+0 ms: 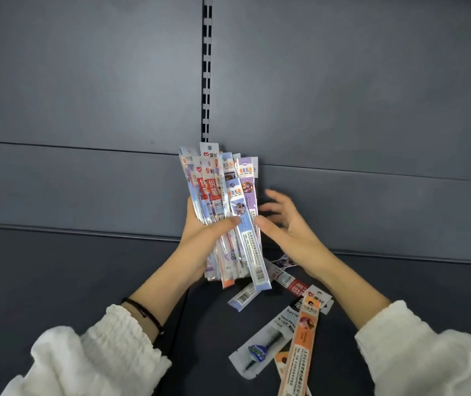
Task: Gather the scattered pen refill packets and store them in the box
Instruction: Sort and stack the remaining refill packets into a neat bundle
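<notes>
Head view: white sleeves [99, 352] nearest, black cord [142, 310] on left wrist. On dark shelf [57, 267], lower right, loose packets [300, 344] lie fanned and overlapping. Beyond them, left hand [202, 235] grips upright bundle [222, 190] of packets, thumb across its front. Right hand [288, 224] just beside bundle's right edge, fingers spread, holding nothing. Behind: grey panel [85, 81], slotted strip [206, 67].

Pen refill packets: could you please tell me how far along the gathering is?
Mostly gathered: the left hand grips a thick bundle of packets. The open right hand is beside it. Left: several loose packets lie on the dark surface, among them an orange packet. No box is in view, so storing looks undone.
</notes>
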Demonstrator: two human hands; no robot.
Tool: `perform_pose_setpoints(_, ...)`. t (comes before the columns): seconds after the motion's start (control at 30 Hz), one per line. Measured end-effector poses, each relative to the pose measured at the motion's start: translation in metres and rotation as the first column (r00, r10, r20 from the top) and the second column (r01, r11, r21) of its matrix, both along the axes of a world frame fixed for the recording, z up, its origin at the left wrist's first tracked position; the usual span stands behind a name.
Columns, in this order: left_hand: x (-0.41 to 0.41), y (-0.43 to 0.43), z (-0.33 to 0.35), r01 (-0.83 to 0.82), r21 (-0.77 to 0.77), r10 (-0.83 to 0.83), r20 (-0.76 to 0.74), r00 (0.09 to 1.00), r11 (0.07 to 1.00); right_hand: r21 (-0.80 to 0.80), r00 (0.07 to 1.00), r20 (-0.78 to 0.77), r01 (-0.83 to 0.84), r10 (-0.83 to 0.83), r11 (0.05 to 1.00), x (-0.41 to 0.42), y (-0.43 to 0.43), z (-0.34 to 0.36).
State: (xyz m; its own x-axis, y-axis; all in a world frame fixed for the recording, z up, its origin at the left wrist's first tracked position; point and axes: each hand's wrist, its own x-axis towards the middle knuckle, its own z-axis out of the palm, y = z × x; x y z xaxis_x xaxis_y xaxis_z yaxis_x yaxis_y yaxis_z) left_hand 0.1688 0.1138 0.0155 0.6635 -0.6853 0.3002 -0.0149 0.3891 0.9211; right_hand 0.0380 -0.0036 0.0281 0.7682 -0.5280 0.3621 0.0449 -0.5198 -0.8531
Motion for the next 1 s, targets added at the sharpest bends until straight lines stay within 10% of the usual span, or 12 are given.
perform_pose_setpoints(0.33, -0.002, 0.017, 0.006, 0.142, 0.057, -0.152, 0.259, 0.954, 0.988, 0.008, 0.984, 0.173, 0.042, -0.043, 0.999, 0.007, 0.022, -0.001)
perform_pose_setpoints(1.0, -0.001, 0.008, -0.006, 0.055, 0.116, -0.078, 0.202, 0.976, 0.992, 0.160, 0.993, 0.070, -0.108, 0.098, 0.981, 0.002, 0.020, 0.012)
